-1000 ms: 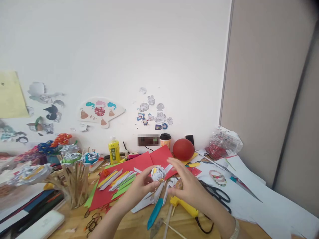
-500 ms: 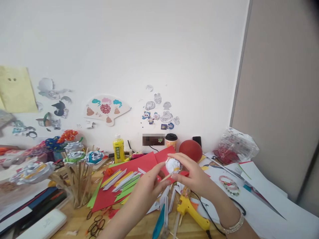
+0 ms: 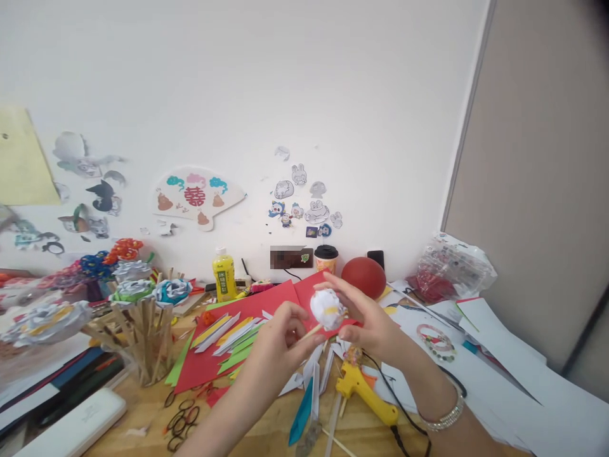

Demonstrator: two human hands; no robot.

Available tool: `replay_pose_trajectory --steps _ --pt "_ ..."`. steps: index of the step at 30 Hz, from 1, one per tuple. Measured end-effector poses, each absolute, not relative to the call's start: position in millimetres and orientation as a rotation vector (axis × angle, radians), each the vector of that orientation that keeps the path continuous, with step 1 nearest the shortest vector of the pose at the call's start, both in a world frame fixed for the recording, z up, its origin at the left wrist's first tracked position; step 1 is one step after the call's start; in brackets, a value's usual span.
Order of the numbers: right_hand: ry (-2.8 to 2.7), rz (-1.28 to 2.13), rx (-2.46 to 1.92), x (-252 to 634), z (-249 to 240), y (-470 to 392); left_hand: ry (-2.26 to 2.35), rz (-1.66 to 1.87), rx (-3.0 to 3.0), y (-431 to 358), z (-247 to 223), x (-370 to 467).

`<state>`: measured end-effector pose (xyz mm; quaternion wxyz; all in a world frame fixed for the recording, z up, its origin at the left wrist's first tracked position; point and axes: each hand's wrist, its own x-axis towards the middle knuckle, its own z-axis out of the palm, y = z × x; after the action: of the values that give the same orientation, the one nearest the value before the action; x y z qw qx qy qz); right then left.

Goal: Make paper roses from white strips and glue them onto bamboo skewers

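A white paper flower [image 3: 327,309] with a bit of yellow sits on a thin wooden stick [image 3: 311,332], held up above the desk. My left hand [image 3: 280,346] is closed on the stick, thumb and fingers pinching it below the flower head. My right hand [image 3: 368,324] curves around the flower's right side with fingers and thumb apart; whether a fingertip touches the paper I cannot tell. Below the hands lie folded white paper strips [image 3: 311,368], a blue strip [image 3: 301,416] and a yellow hot glue gun [image 3: 368,393] with its cord.
Red paper sheets [image 3: 190,374] carry folded green, yellow and white strips [image 3: 242,346]. At left, a holder of wooden sticks [image 3: 150,349] stands near finished paper flowers [image 3: 133,289]. Behind are a yellow bottle [image 3: 223,276], a lidded cup [image 3: 326,257] and a red balloon [image 3: 364,278]. White sheets [image 3: 499,381] cover the right.
The flower has turned and shows its yellow part more toward the front. My right fingers have spread away from it, and my left fingers have curled around the stick. The view shifted slightly.
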<state>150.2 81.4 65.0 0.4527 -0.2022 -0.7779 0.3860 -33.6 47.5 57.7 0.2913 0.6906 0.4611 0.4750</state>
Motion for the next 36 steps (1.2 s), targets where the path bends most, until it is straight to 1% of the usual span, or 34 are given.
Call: replay_pose_trajectory --steps 3,7,12,16,21,24,29,32,36 --pt "-1.753 1.131 -0.406 140.9 61.6 81.8 1.148 1.356 1.715 47.3 57.3 -35.5" --pt "-1.701 1.305 -0.316 122.5 58.0 76.0 1.052 1.403 1.621 42.2 60.7 -36.3" --pt "-1.541 1.355 -0.414 104.6 52.6 66.2 0.93 1.401 1.495 34.4 63.1 -30.4" --pt "-1.425 1.31 -0.5 101.1 52.6 64.0 0.885 1.419 1.445 30.7 60.9 -27.7" --pt "-1.434 1.201 -0.525 111.1 56.9 73.1 0.83 1.547 1.321 29.3 64.9 -31.0" --pt "-1.308 1.122 -0.555 130.1 57.6 88.6 0.795 1.603 1.248 29.4 70.2 -35.2" --pt "-1.117 0.906 -0.683 173.6 54.3 117.7 0.739 1.57 1.148 30.6 76.1 -40.5" --pt "-1.17 0.835 -0.804 179.5 56.1 118.0 0.711 1.551 1.107 31.0 77.8 -39.5" --pt "-1.42 0.882 -0.843 151.3 66.2 91.4 0.702 1.517 1.062 29.0 77.0 -33.7"
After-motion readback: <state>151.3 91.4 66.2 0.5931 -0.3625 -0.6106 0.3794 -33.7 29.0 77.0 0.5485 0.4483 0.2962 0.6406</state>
